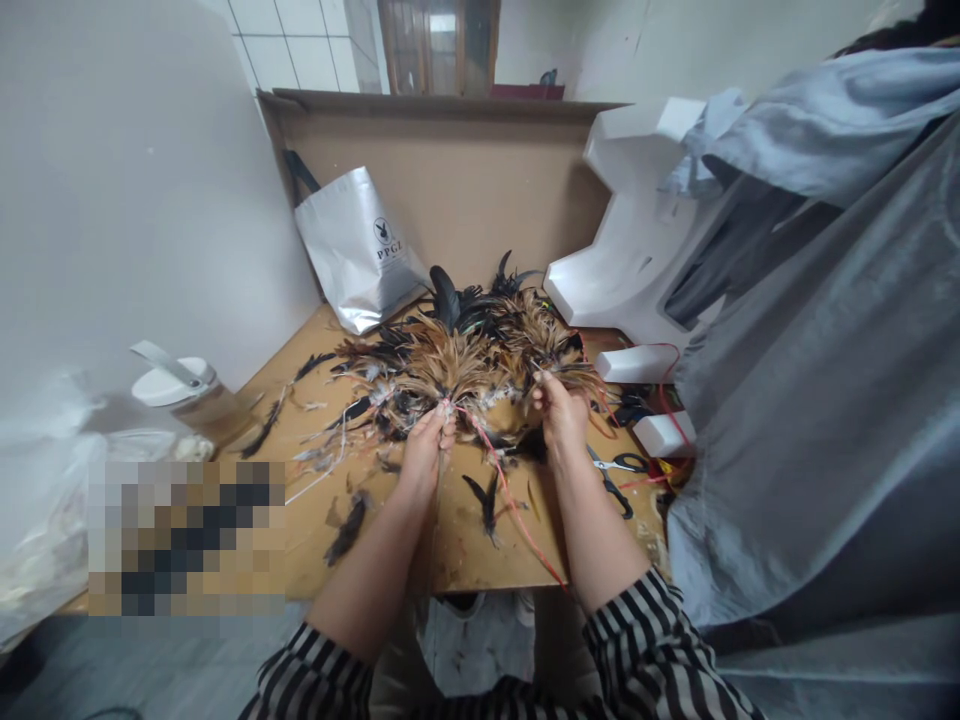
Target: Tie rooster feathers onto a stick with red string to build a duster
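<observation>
At the centre of the frame, the left hand is closed around the bound quill ends of a fan of tan and black feathers, pinching them where a red thread is wound on. The thread runs from that pinch down and to the right across the bench, ending near its front edge. Just right of centre, the right hand is closed on another clump of the same feather pile, fingers curled into the brown hackles. The two hands are near each other but apart. The pile spreads behind them toward the middle of the frame, with loose dark feathers scattered on the wood at lower centre and left.

Black-handled scissors lie just right of the right wrist. A silver printed bag leans against the brown backboard at upper centre-left. A white-lidded jar stands at the left. White foam blocks sit at upper right, beside grey cloth filling the right side.
</observation>
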Demonstrator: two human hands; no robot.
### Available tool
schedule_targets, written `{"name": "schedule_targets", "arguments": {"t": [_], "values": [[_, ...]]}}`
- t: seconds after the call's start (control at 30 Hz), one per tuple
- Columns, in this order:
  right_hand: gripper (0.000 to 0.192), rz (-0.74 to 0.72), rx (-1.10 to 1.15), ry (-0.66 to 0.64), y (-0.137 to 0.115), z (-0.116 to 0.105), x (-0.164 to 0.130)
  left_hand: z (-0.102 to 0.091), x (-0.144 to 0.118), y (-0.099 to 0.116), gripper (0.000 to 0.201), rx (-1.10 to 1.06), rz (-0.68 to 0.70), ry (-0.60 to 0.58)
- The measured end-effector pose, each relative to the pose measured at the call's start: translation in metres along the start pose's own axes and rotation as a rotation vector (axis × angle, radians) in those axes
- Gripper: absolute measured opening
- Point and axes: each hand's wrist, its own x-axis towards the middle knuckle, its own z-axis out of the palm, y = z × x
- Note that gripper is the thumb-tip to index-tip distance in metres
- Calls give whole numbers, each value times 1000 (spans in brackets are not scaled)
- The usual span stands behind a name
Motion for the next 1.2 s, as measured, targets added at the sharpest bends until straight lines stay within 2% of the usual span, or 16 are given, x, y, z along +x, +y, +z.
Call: {"name": "schedule_targets", "arguments": {"t": [0.07, 0.17, 0.27, 0.33, 0.5, 0.7, 0.8, 0.93, 1.07, 1.2], "values": [[25, 28, -87, -71, 0, -4, 1, 1, 0, 2, 21, -17, 2, -2], [24, 166, -247, -249, 2, -2, -4, 1, -1, 5, 21, -43, 12, -21], [26, 210, -220, -397, 3, 7, -15, 2, -2, 7, 23, -37, 20, -26], [26, 180, -135, -466, 1, 16, -24, 2, -2, 6, 23, -7, 24, -13], [29, 130, 13, -540, -2, 39, -43, 2, -3, 1, 27, 77, 29, -11], [21, 19, -199, -592, 9, 59, -57, 3, -3, -4, 25, 157, 96, -19], [18, -156, -374, -606, 12, 60, -59, 4, -4, -7, 19, 187, 103, -11], [14, -398, -596, -706, 8, 51, -59, 3, -3, -8, 16, 235, 132, 43], [17, -420, -674, -825, 2, 41, -56, 2, -2, -7, 9, 192, 153, 38], [16, -330, -646, -881, -3, 34, -51, 4, -3, -7, 11, 217, 121, 29]]}}
